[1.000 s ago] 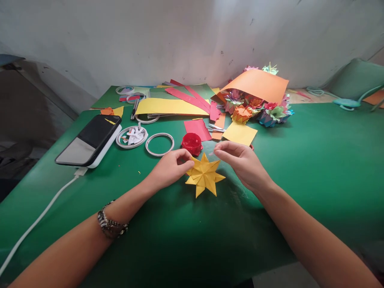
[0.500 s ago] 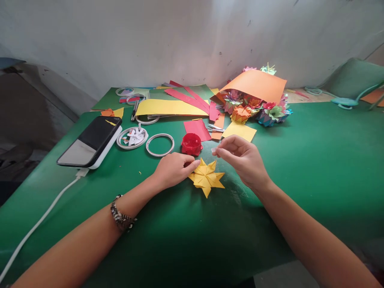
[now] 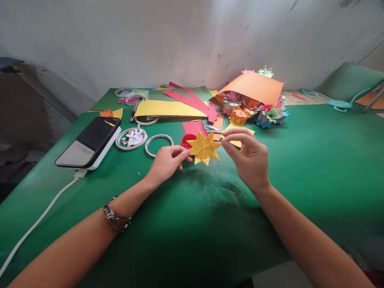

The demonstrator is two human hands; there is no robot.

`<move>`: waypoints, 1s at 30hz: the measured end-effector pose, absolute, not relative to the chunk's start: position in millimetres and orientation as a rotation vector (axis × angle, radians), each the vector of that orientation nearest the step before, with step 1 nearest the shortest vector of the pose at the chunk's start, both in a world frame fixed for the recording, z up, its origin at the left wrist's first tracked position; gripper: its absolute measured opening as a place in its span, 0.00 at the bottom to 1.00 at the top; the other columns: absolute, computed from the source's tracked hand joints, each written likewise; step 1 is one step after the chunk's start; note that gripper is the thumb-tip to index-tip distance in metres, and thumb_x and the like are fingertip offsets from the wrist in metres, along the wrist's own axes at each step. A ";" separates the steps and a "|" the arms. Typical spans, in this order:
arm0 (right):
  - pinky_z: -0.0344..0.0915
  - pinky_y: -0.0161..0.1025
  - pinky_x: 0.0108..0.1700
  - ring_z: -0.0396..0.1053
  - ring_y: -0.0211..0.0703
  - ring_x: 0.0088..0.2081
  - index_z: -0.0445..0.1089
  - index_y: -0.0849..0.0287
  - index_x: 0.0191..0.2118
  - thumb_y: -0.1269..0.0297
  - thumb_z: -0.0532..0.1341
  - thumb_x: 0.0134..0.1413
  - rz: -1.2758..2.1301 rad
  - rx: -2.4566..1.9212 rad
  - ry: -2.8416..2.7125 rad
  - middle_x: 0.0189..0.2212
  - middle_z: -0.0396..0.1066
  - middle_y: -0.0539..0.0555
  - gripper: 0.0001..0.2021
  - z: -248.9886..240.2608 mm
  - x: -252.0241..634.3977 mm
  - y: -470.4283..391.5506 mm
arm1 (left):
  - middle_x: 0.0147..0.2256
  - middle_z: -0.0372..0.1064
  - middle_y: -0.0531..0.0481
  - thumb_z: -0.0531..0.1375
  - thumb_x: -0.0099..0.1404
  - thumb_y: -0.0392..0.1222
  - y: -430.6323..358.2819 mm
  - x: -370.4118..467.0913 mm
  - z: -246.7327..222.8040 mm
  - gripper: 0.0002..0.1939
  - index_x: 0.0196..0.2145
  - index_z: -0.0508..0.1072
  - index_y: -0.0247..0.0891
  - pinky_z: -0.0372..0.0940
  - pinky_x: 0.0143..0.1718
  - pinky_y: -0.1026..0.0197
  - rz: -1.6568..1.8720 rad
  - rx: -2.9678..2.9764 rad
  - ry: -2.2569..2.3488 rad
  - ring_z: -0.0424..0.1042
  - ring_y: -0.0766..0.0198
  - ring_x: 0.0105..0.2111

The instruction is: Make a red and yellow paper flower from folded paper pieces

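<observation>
My left hand (image 3: pixel 169 163) pinches the left side of a yellow folded-paper star (image 3: pixel 204 148) between thumb and fingers. The star is lifted above the table, its flat, many-pointed face towards me. Close to its right tips is my right hand (image 3: pixel 250 160), thumb and index finger pressed together. A small whitish piece of tape seems to be at those fingertips, though it hardly shows; I cannot tell whether it touches the star. Behind the star, partly covered by it, a red paper cup (image 3: pixel 186 141) sits on the table.
On the green table (image 3: pixel 315 168) lie tape rolls (image 3: pixel 146 147), scissors (image 3: pixel 214 129), red strips (image 3: pixel 183 100) and a yellow sheet (image 3: pixel 171 108). Paper flowers (image 3: pixel 271 115) stand at the back right under an orange sheet (image 3: pixel 255 86). A power bank (image 3: pixel 90 142) with a white cable (image 3: pixel 45 216) is at left.
My left hand has picked the yellow star up off the table and turned it over, raising it in front of the red cup. My right hand has moved slightly, staying beside the star.
</observation>
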State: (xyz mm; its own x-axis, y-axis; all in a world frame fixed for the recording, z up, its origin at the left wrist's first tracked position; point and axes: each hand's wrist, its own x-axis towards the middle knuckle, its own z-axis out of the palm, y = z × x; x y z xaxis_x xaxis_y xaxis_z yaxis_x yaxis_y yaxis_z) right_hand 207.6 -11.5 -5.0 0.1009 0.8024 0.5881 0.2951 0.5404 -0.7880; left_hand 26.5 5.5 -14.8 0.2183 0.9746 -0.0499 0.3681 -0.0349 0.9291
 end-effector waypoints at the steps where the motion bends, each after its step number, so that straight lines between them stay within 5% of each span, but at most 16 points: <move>1: 0.64 0.44 0.46 0.67 0.41 0.40 0.70 0.55 0.26 0.69 0.61 0.46 0.465 -1.014 -1.518 0.34 0.68 0.51 0.03 -5.3 206.6 -11.8 | 0.26 0.73 0.49 0.55 0.57 0.45 4.8 27.1 -14.5 0.13 0.30 0.72 0.32 0.56 0.20 0.68 0.826 1.574 1.298 0.57 0.74 0.15; 9: 0.52 0.53 0.55 0.56 0.51 0.54 0.71 0.55 0.24 0.65 0.62 0.45 0.511 -1.304 -1.716 0.47 0.63 0.53 0.03 -8.9 188.6 -17.7 | 0.27 0.74 0.49 0.54 0.59 0.42 -3.5 32.2 -9.9 0.12 0.30 0.74 0.32 0.59 0.22 0.69 0.808 1.619 1.235 0.60 0.73 0.17; 30: 0.51 0.56 0.53 0.58 0.51 0.51 0.71 0.56 0.22 0.64 0.62 0.45 0.495 -1.399 -1.661 0.45 0.63 0.53 0.05 -12.5 187.1 -14.0 | 0.26 0.74 0.50 0.55 0.58 0.42 -6.7 35.0 -10.2 0.11 0.31 0.75 0.34 0.61 0.23 0.68 0.864 1.676 1.185 0.62 0.71 0.19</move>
State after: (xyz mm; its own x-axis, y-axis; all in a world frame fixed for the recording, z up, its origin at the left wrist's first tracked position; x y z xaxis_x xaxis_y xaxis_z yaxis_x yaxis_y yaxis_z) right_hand 187.1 -14.0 -12.5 0.0248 0.9302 0.3662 0.5780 0.2855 -0.7645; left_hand 35.0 -6.7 -10.2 0.3015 0.9522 0.0485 0.3372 -0.1540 0.9288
